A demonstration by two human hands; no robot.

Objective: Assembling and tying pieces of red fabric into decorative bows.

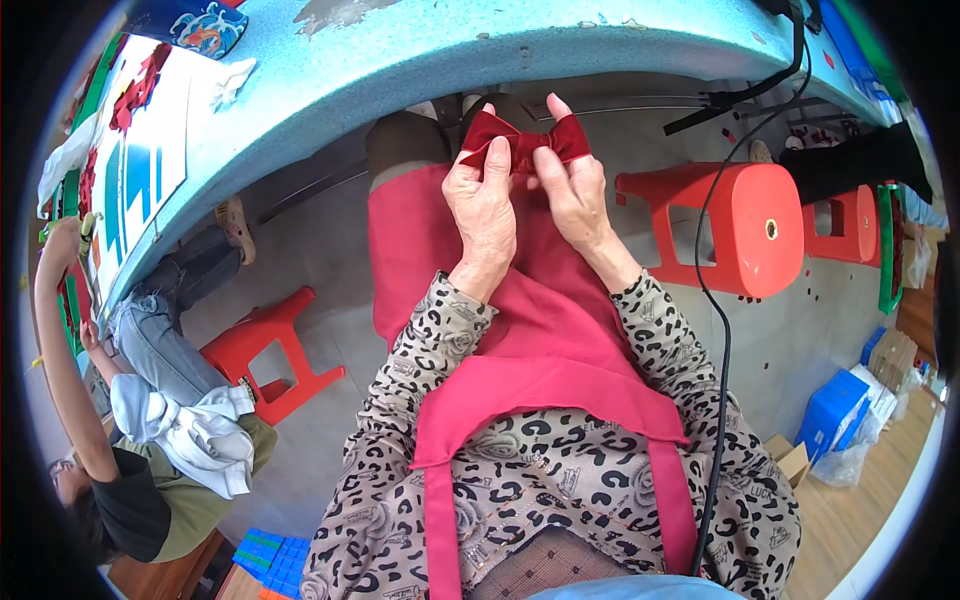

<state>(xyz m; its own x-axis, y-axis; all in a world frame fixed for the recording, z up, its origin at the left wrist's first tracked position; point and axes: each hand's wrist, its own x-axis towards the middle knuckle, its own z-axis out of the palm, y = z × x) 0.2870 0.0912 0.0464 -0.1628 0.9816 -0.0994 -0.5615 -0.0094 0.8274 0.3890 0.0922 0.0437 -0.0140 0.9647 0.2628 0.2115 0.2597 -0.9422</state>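
Note:
A dark red velvet bow (525, 148) is held up between my two hands, above my lap and just short of the table edge. My left hand (482, 200) pinches the bow's left loop, thumb on top and a fingertip showing behind it. At the other loop, my right hand (574, 190) grips with the thumb laid near the centre knot. The undersides of the bow and most of my curled fingers are hidden. Below it lies the pink-red apron (520, 290) over my knees.
The light blue curved table (430, 75) runs across the front. Red plastic stools stand at right (765, 230) and left (275, 355). A black cable (715, 300) hangs down on the right. Another person (150, 480) sits at left, reaching toward red pieces (138, 92) on the table.

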